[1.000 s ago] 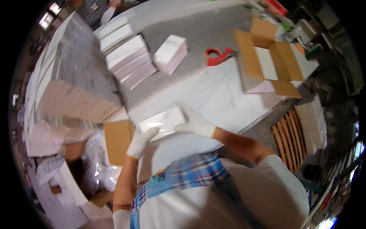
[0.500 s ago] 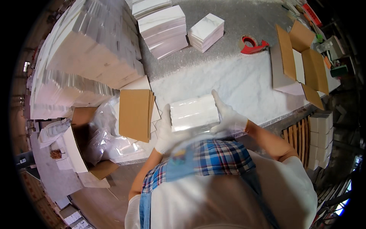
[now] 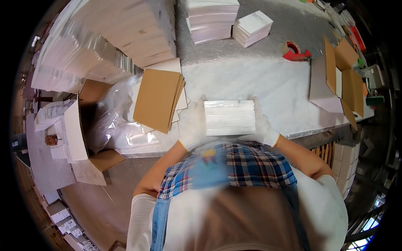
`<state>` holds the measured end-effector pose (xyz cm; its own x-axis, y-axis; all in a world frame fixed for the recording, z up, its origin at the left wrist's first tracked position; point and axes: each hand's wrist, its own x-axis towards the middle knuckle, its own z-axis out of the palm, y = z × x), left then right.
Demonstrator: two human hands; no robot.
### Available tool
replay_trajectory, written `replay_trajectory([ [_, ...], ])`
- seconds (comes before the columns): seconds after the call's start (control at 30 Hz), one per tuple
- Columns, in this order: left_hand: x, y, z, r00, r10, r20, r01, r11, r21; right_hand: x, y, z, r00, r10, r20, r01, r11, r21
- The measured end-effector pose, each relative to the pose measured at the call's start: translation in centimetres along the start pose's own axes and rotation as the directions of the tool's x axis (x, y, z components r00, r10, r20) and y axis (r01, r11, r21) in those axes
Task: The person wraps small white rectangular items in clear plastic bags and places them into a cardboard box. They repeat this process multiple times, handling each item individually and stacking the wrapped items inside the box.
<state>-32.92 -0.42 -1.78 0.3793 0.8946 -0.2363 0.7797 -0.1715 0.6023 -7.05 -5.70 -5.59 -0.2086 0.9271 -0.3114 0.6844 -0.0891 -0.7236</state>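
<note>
Close in front of my apron is a block of white marble-look tiles (image 3: pixel 230 119), stacked on edge with a shiny top surface. My left hand (image 3: pixel 194 124), in a white knit glove, presses along its left end. From the other side my right hand (image 3: pixel 264 127), gloved likewise, grips the right end. Both hands are closed around the block between them, though the white gloves blend with the pale worktop (image 3: pixel 234 81) and some fingers are hard to make out.
At left lie brown cardboard sheets (image 3: pixel 157 98), clear plastic film (image 3: pixel 109 111) and an open carton (image 3: pixel 75 129). Tall tile stacks (image 3: pixel 121 33) rise behind them. Smaller tile piles (image 3: pixel 213 21) stand at the back. A red tape dispenser (image 3: pixel 295 52) and another open carton (image 3: pixel 324 79) are at right.
The tile block, tilted slightly before, now lies squarer to me, with its rows of edges facing up. My hands have shifted with it. The whole view has swung a little.
</note>
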Motion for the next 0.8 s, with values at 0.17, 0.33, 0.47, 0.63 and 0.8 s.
replay_trajectory([
  [0.17, -0.6, -4.0, 2.5, 0.926, 0.293, -0.237, -0.324, 0.940, -0.106, -0.6, 0.0, -1.4, 0.997, -0.038, 0.071, 0.038, 0.999, 0.002],
  [0.33, -0.3, -4.5, 0.1, 0.975, 0.220, 0.035, -0.206, 0.948, -0.244, -1.0, -1.0, -3.4, 0.983, -0.098, 0.155, 0.095, 0.995, 0.029],
  [0.47, 0.4, -4.3, 1.5, 0.933, 0.353, 0.074, -0.282, 0.841, -0.462, -1.7, 1.5, -3.1, 0.954, -0.300, 0.004, 0.299, 0.951, -0.082],
  [0.63, 1.1, -5.4, 3.9, 0.937, 0.338, 0.087, -0.224, 0.773, -0.593, -1.5, -1.1, -3.7, 0.885, -0.463, -0.048, 0.454, 0.882, -0.127],
  [0.8, -1.1, 0.2, -0.5, 0.947, 0.309, 0.086, -0.257, 0.893, -0.369, -1.3, -0.7, -6.0, 0.834, -0.551, 0.038, 0.551, 0.835, 0.008],
])
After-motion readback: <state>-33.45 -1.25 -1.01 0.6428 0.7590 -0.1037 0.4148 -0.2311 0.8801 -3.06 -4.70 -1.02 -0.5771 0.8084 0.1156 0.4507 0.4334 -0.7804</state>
